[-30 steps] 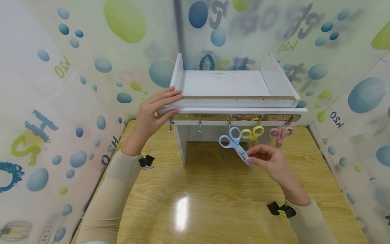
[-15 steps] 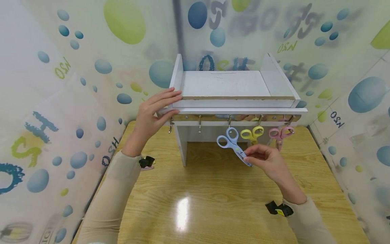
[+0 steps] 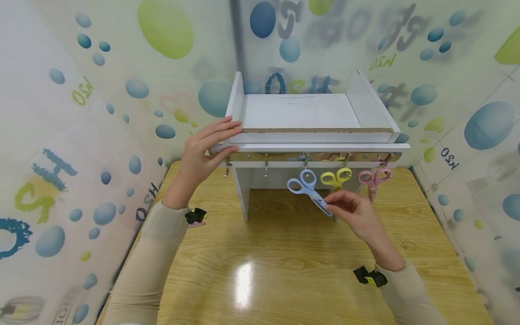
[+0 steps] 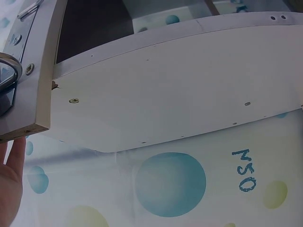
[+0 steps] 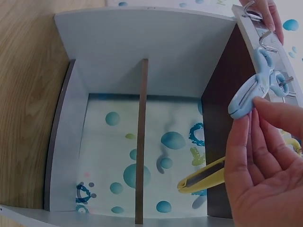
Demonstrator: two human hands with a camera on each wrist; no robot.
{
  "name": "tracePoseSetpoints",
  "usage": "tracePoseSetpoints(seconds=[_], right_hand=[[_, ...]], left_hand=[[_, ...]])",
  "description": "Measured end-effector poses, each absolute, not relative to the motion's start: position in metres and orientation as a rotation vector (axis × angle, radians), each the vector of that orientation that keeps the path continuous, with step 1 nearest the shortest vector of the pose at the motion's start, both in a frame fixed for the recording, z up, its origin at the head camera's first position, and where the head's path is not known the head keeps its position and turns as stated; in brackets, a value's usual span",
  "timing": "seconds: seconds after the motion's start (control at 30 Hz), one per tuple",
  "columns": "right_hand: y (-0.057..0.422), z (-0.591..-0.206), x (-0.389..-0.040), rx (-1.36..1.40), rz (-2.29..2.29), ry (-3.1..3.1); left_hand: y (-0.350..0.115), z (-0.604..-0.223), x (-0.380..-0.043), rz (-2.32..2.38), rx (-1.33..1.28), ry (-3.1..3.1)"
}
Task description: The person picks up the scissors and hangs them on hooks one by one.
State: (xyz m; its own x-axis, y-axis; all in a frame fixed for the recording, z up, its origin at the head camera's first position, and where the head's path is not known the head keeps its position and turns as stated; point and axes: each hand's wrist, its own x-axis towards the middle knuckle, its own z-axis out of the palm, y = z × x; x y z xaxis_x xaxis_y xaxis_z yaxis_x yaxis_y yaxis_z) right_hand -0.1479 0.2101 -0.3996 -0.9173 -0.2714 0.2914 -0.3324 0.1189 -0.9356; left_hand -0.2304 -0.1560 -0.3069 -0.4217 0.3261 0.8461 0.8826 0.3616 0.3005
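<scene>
My right hand (image 3: 357, 214) pinches light blue scissors (image 3: 310, 193) by the blade end between thumb and fingertips, handles up and to the left. In the right wrist view one handle ring of the blue scissors (image 5: 253, 92) overlaps a metal hook (image 5: 286, 81) on the rack. Yellow scissors (image 3: 335, 177) and pink scissors (image 3: 373, 177) hang from hooks to the right. My left hand (image 3: 199, 151) rests on the left front corner of the white shelf unit (image 3: 300, 136), fingers extended over its side and thumb along the front ledge.
A metal strip (image 3: 284, 156) with several hooks runs along the shelf's front; two hooks at the left hold nothing. The unit stands on a wooden table (image 3: 284, 271) against patterned walls. A pink item (image 3: 197, 224) lies partly hidden by the left wrist's black camera.
My right hand has shifted slightly left and up with the blue scissors, and their lower blade end has risen a little. My left hand stays on the shelf corner.
</scene>
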Motion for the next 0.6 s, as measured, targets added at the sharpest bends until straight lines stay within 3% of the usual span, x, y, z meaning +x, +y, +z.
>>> tracePoseSetpoints(seconds=[0.6], right_hand=[[0.229,-0.380,-0.141,0.773,1.967,-2.160]], left_hand=[[-0.156,-0.306,-0.231,-1.031,-1.055,-1.916]])
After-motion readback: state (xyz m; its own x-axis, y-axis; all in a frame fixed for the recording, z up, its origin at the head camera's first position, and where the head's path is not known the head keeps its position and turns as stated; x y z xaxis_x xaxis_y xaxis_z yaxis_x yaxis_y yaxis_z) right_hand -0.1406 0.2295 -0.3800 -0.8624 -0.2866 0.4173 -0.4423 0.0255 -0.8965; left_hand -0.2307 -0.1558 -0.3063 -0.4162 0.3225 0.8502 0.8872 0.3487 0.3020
